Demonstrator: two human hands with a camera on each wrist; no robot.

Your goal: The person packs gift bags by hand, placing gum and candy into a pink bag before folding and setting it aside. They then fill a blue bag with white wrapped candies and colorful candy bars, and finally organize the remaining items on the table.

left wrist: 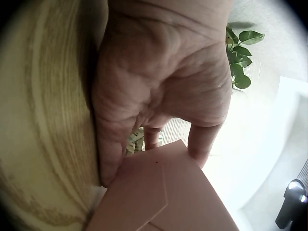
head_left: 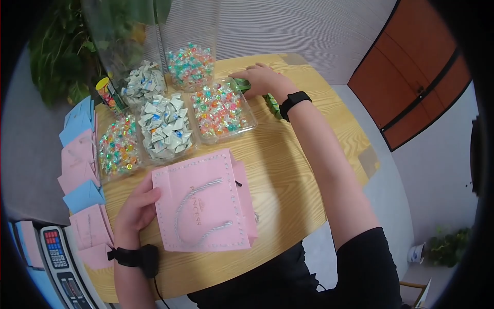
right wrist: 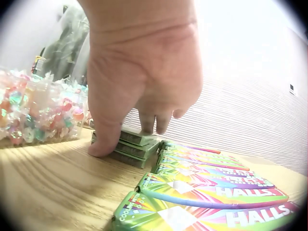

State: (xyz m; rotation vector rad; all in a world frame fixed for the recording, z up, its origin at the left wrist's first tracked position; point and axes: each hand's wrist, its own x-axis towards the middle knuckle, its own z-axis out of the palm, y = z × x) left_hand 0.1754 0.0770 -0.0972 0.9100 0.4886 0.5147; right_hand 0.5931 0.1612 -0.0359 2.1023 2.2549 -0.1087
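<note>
My left hand (head_left: 138,206) grips the left side of a pink paper gift bag (head_left: 211,177), thumb over the front panel. Silver rope handles lie across the bag, which has a sparkly border and "PRINCESS" lettering. In the left wrist view, thumb and fingers straddle the bag's folded pink base (left wrist: 159,192). Beyond the candy trays, my right hand (head_left: 265,82) reaches down over a small stack of flat green packs (right wrist: 132,153). Its thumb is beside the stack and its extended fingertips overlap the top pack. Colourful Halls candy packs (right wrist: 211,192) lie in a row alongside.
Clear trays hold wrapped candies (head_left: 218,110), white-and-blue packets (head_left: 164,126) and more bright candies (head_left: 118,147). Taller clear bins (head_left: 190,31) stand behind, near a yellow-lidded tube (head_left: 105,90). Pink and blue bags (head_left: 85,195) line the left edge, next to a weighing scale (head_left: 67,273).
</note>
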